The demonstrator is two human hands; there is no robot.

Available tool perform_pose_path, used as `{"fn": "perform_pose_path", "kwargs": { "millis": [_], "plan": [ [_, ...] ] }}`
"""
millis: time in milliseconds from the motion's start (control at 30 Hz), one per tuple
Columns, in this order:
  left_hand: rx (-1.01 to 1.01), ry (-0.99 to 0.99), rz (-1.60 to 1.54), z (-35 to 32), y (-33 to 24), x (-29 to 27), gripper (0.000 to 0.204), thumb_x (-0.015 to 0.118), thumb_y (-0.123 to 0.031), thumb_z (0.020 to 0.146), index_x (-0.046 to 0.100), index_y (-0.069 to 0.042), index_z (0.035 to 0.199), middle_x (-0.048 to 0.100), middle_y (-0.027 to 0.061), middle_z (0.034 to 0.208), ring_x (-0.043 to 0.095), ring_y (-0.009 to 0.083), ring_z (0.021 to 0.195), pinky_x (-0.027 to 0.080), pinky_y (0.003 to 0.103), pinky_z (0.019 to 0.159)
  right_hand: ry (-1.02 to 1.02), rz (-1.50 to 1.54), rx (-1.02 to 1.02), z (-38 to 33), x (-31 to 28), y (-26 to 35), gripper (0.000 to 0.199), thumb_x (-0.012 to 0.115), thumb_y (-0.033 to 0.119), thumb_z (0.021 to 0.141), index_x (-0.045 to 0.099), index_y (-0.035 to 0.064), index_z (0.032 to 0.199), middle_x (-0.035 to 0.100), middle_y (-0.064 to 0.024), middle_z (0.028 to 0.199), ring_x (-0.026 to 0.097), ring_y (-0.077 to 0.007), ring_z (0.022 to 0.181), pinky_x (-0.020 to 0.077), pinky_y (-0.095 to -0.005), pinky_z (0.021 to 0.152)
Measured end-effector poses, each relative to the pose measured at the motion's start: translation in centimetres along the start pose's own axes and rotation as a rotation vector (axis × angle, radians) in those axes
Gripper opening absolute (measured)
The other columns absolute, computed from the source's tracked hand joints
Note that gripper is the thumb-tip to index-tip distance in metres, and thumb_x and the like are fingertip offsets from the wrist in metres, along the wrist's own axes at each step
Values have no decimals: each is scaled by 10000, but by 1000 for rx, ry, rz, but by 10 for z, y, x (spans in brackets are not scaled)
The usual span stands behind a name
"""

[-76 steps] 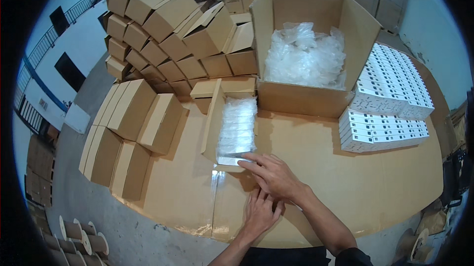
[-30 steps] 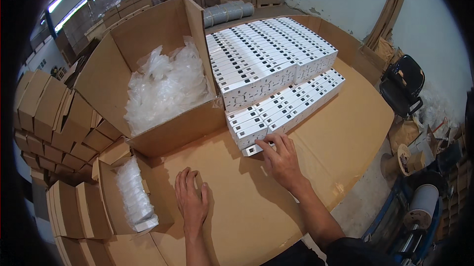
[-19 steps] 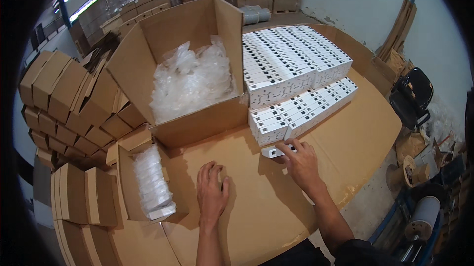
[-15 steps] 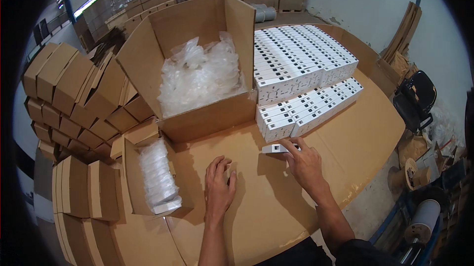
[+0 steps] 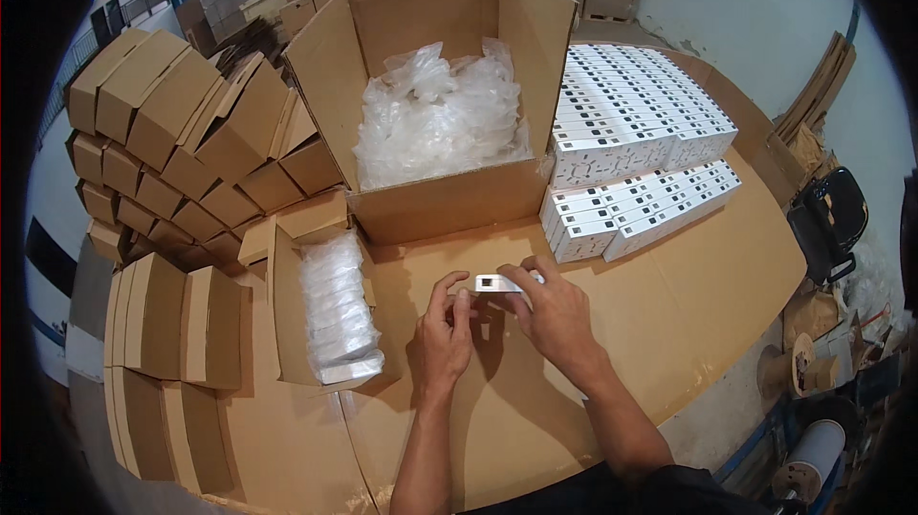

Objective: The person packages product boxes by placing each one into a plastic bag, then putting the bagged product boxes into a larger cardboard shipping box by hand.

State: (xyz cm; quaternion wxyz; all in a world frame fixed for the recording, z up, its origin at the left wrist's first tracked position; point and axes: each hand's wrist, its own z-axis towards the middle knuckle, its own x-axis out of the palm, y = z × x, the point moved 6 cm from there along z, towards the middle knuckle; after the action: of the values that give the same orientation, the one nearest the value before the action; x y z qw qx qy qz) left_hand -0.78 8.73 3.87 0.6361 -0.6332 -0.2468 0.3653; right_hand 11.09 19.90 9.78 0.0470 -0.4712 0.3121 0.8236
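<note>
My right hand (image 5: 557,316) grips a small flat white plastic unit (image 5: 490,283) with a dark square opening at its left end. It is held above the cardboard-covered table. Close to that end is my left hand (image 5: 444,331), its fingers curved and apart, with a narrow gap to the unit. Rows of similar white units (image 5: 636,147) are stacked at the right, beyond my right hand. Left of my hands stands an open cardboard box (image 5: 287,314) with a row of white units in clear bags (image 5: 339,300).
A large open carton (image 5: 449,204) full of clear plastic bags (image 5: 440,118) stands at the back. Brown boxes (image 5: 158,123) are piled on the left, with more folded boxes (image 5: 158,319) nearer. A black chair (image 5: 830,219) and a spool (image 5: 813,448) stand at the right.
My right hand has brought the white unit away from the stacks and leftward, toward my left hand. My left hand has come up beside its end. The whole view has shifted.
</note>
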Motion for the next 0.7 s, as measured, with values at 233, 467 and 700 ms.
{"fn": "perform_pose_path", "kwargs": {
  "millis": [233,467,700],
  "plan": [
    [-3,-34,-77,5,-3,-14,255,498,-262,1101,615,-85,1243,661,4,911,571,71,817,465,244,734,-83,199,-138,-1,8,8,278,725,63,891,698,123,1161,634,-93,1153,704,-294,855,574,-405,712],
    [-17,-10,-178,11,29,-8,263,608,-147,1032,583,-64,1280,701,56,921,616,85,777,486,233,671,-64,764,59,-6,42,-41,203,670,7,937,668,-8,1139,603,-144,1268,699,-201,897,588,-329,759],
    [12,-67,-202,11,35,-8,415,625,-38,985,515,-26,1385,698,127,1150,647,125,937,551,290,819,62,774,244,-7,64,-58,296,703,-47,900,490,-8,1103,659,-135,1095,709,-202,992,591,-323,876]
  ]
}}
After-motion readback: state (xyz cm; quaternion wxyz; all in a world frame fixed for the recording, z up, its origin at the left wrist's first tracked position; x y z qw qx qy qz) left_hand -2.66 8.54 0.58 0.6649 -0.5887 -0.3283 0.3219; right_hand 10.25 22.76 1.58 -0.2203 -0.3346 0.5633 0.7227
